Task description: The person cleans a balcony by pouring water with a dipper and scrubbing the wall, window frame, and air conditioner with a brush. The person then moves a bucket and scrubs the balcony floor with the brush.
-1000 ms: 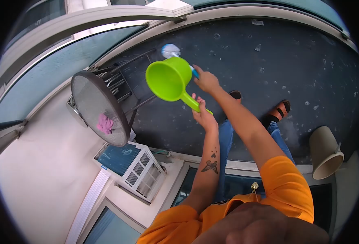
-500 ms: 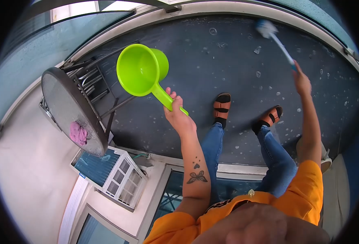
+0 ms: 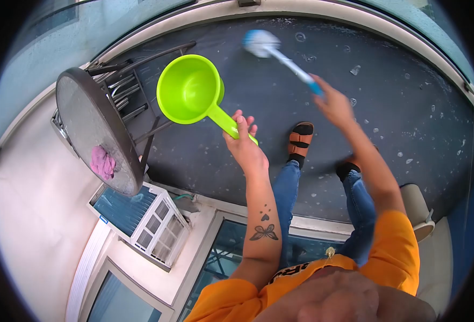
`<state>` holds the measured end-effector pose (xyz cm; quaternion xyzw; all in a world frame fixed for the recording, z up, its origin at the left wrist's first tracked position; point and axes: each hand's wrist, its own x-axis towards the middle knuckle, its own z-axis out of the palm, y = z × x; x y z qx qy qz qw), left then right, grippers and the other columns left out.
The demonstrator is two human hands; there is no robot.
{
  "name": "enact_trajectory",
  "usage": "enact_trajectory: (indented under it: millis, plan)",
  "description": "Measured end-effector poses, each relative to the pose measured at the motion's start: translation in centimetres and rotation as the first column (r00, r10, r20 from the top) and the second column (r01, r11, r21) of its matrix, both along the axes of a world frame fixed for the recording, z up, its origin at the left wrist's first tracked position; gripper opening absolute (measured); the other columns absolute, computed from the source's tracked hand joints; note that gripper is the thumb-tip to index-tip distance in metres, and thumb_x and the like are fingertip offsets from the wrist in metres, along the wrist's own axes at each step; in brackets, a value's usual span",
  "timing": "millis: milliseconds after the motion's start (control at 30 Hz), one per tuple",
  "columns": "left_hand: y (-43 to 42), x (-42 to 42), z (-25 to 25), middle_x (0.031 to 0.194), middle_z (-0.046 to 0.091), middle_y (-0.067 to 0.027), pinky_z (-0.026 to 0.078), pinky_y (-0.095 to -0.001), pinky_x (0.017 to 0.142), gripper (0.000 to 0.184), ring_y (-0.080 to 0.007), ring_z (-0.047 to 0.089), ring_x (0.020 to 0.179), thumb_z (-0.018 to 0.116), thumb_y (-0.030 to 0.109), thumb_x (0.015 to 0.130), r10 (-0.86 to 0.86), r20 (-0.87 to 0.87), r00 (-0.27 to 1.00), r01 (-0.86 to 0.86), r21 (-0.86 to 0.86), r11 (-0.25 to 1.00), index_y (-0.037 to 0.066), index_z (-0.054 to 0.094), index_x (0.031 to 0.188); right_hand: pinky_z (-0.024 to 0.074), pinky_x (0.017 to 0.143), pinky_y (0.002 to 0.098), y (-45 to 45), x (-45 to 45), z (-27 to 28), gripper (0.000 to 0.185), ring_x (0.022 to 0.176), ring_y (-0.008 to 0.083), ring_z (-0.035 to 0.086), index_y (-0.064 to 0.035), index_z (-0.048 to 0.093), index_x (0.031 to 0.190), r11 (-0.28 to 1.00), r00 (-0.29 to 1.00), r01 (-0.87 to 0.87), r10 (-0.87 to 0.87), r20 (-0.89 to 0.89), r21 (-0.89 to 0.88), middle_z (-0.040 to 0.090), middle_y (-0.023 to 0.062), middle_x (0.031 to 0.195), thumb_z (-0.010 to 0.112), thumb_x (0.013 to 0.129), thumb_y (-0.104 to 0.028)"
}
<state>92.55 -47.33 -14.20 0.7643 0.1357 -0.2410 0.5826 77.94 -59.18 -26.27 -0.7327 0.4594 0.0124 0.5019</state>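
My left hand (image 3: 246, 140) is wrapped round the handle of a bright green dipper (image 3: 189, 90). The dipper's open mouth faces me, and no water can be made out in it. Farther right, my right hand (image 3: 333, 103) grips the blue end of a long brush (image 3: 292, 65) with a white shaft. Its round white and blue head, blurred by motion, is up and to the left of that hand, over the dark floor. Whether the bristles touch the floor I cannot tell. The two hands are apart.
A round glass table (image 3: 86, 126) with a pink cloth (image 3: 103, 162) on it stands at the left, by folded metal chairs (image 3: 124, 96). Below is an air conditioner unit (image 3: 153, 228). A beige bucket (image 3: 417, 206) is at the right. White spots mark the dark floor (image 3: 237, 177).
The brush first swung far to the right, away from the dipper, and has now come back left towards it. The dipper moved left early on and has since stayed nearly in place.
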Motion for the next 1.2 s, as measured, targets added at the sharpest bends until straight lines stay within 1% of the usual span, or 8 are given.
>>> enact_trajectory:
  millis: [67,200,367,633,767,900,1067,1200]
  plan:
    - [0.0,-0.3,0.2,0.107,0.052,-0.0037,0.040,-0.0263,0.071,0.030,-0.0123,0.051,0.082,0.055,0.023,0.087,0.016,-0.022,1.000,-0.016,-0.001,1.000,0.007,0.045,0.110,0.0493,0.066,0.0424,2.2,10.3,-3.4,0.047,0.081,0.0325,0.059,-0.0293,0.039,0.128,0.987,0.987,-0.158,0.156,-0.049,-0.026,0.057,0.0148,0.093,0.052,0.083,-0.024]
    - [-0.1,-1.4,0.2,0.095,0.053,-0.0032,0.040,-0.0245,0.063,0.030,-0.0104,0.048,0.069,0.055,0.023,0.087,-0.008,-0.066,0.998,0.009,0.024,1.000,0.006,0.046,0.110,0.0502,0.067,0.0440,2.8,24.9,-11.8,0.041,0.078,0.0320,0.061,-0.0346,0.040,0.127,0.985,0.982,-0.119,0.097,-0.163,-0.127,0.058,0.0152,0.087,0.046,0.087,-0.030]
    - [0.1,-1.7,-0.4,0.091,0.054,-0.0060,0.041,-0.0229,0.061,0.026,-0.0098,0.048,0.064,0.056,0.022,0.088,-0.077,-0.085,0.993,0.078,0.012,0.997,0.002,0.049,0.104,0.0488,0.070,0.0414,-5.4,8.0,-9.4,0.040,0.082,0.0310,0.061,-0.0419,0.035,0.128,0.946,0.946,-0.227,0.158,-0.284,-0.232,0.061,0.0133,0.086,0.043,0.089,-0.037]
    - [2.4,-0.6,-1.1,0.092,0.053,-0.0032,0.039,-0.0223,0.062,0.026,-0.0086,0.048,0.067,0.057,0.023,0.087,-0.017,-0.192,0.981,0.027,0.048,0.998,0.007,0.050,0.106,0.0454,0.080,0.0444,-9.8,-27.7,-4.1,0.044,0.098,0.0374,0.056,-0.0395,0.034,0.130,0.957,0.583,0.098,-0.279,-0.763,-0.275,0.058,0.0189,0.107,0.042,0.087,-0.048]
    - [2.6,-0.4,-0.7,0.092,0.052,-0.0027,0.039,-0.0230,0.063,0.025,-0.0087,0.048,0.068,0.056,0.022,0.087,0.052,-0.177,0.983,-0.048,0.028,0.998,0.007,0.049,0.106,0.0466,0.072,0.0439,-9.1,-31.5,-1.0,0.046,0.085,0.0378,0.060,-0.0268,0.042,0.127,0.913,0.493,0.127,-0.398,-0.774,-0.388,0.063,0.0197,0.087,0.045,0.086,-0.047]
    - [2.7,-0.3,-0.6,0.093,0.052,-0.0026,0.038,-0.0233,0.063,0.028,-0.0090,0.047,0.069,0.057,0.023,0.087,0.054,-0.131,0.990,-0.053,0.013,0.999,0.007,0.048,0.108,0.0456,0.062,0.0385,-1.0,-14.7,3.4,0.041,0.072,0.0311,0.062,-0.0125,0.054,0.112,0.976,0.818,0.168,-0.216,-0.533,-0.139,0.062,0.0177,0.077,0.058,0.082,-0.040]
    - [1.6,-1.6,-0.4,0.093,0.053,-0.0049,0.040,-0.0232,0.064,0.027,-0.0094,0.049,0.068,0.054,0.022,0.088,0.068,-0.081,0.994,-0.066,0.023,0.998,0.004,0.048,0.107,0.0494,0.074,0.0414,7.6,6.3,-5.1,0.038,0.088,0.0305,0.061,-0.0163,0.049,0.116,0.991,0.994,-0.087,0.079,-0.074,-0.098,0.056,0.0123,0.111,0.052,0.084,-0.037]
    - [0.5,-3.2,-0.7,0.094,0.052,-0.0030,0.038,-0.0234,0.064,0.031,-0.0094,0.047,0.070,0.057,0.024,0.086,0.001,-0.090,0.996,0.001,0.024,1.000,0.007,0.047,0.111,0.0478,0.076,0.0432,5.5,10.9,-7.7,0.037,0.090,0.0304,0.060,-0.0192,0.046,0.115,0.974,0.933,-0.198,0.220,-0.285,0.106,0.061,0.0124,0.100,0.045,0.086,-0.042]
